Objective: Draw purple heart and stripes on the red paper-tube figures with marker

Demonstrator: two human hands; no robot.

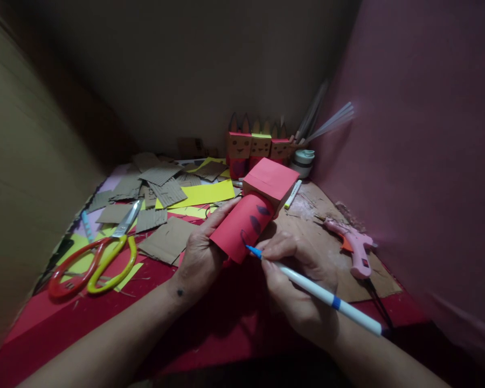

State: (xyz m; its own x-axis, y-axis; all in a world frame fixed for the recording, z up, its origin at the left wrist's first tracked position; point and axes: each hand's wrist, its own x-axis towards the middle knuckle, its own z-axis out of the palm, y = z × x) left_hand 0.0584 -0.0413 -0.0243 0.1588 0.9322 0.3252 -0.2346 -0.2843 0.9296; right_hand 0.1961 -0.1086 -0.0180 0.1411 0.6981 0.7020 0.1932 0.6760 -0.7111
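your left hand (200,258) is wrapped around the left side of the red tube (231,229), most of its fingers hidden behind. your right hand (303,280) pinches a white marker (315,288) close to its blue tip, which sits at a dark curved line on the tube; whether it touches the surface is hard to tell. the tube is between your hands, its long axis slanting away from you and to the right, with a red-topped box (270,178) at its far end. your left hand is nearer, in contact with the tube, while your right is to its lower right. left of the tube lie scissors (121,231) and cardboard pieces (167,237); to its right, a pink glue gun (359,253); beyond it stand three box-headed figures (261,145).
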